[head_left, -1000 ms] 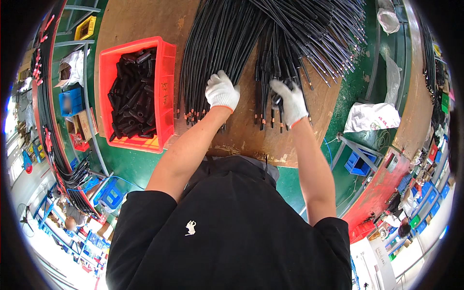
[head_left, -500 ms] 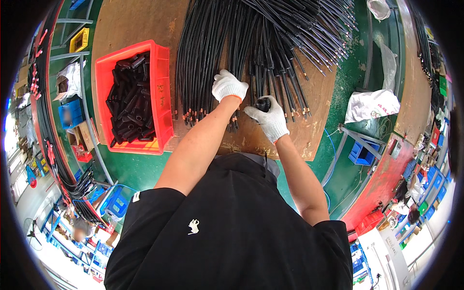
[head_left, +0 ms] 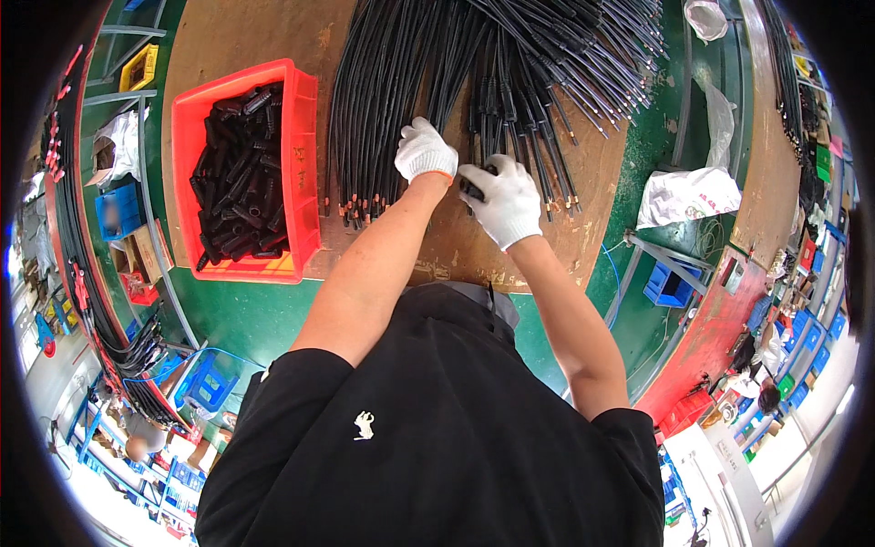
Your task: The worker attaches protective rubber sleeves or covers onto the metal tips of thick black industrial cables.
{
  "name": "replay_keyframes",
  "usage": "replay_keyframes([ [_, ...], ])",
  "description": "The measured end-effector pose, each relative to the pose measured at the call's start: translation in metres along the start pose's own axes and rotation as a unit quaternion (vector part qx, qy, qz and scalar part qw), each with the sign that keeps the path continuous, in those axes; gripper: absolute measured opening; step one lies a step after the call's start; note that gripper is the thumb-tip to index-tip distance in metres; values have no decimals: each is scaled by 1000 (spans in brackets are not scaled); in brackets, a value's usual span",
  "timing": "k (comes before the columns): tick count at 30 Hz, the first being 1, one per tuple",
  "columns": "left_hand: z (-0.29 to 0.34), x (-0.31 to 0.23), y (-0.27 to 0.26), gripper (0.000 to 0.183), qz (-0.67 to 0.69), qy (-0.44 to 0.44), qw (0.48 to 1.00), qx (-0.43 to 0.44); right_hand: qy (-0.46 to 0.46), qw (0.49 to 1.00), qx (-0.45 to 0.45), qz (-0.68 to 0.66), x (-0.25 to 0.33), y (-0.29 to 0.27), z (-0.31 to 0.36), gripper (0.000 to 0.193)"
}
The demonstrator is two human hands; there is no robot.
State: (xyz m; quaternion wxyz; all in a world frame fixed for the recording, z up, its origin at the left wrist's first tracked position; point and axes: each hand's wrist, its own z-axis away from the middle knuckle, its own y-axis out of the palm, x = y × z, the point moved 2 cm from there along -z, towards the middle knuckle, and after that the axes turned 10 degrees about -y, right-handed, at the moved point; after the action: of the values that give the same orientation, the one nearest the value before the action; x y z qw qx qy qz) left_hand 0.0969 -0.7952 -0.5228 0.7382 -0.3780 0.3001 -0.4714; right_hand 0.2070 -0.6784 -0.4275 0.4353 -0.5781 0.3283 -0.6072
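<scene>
Head view: on the brown worktable [head_left: 592,191], black cables [head_left: 378,118] fan toward the wearer, their coppery tips near the front edge. The gloved left hand [head_left: 426,151] rests at the right side of the left-hand bundle, fingers curled; whether they grip a cable cannot be told. The gloved right hand [head_left: 502,196], just beside it, has thumb and fingers closed around a small dark piece [head_left: 472,190], partly hidden. The cables are probably light, springy and smooth, best taken by the jacket just behind the tips; the piece, likely light and firm, suits a pinch about its sides. Compared with the frame one second earlier, the right hand has left the right-hand bundle and come leftward, near the left hand, which remains at the left-hand bundle.
</scene>
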Motion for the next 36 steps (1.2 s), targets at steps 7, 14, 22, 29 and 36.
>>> replay_keyframes([
  [7,-11,10,-13,53,-19,43,998,33,-270,955,92,82,-13,61,-4,25],
  [14,-14,14,-12,60,-13,16,997,75,102,983,155,-17,10,64,8,41],
  [22,3,11,-2,52,25,9,999,27,245,954,164,-47,19,107,-8,44],
  [29,-51,49,1,62,288,32,914,282,295,895,117,-313,-3,90,6,56],
  [36,-50,45,-16,23,345,-50,794,498,264,855,129,-428,9,66,53,61],
])
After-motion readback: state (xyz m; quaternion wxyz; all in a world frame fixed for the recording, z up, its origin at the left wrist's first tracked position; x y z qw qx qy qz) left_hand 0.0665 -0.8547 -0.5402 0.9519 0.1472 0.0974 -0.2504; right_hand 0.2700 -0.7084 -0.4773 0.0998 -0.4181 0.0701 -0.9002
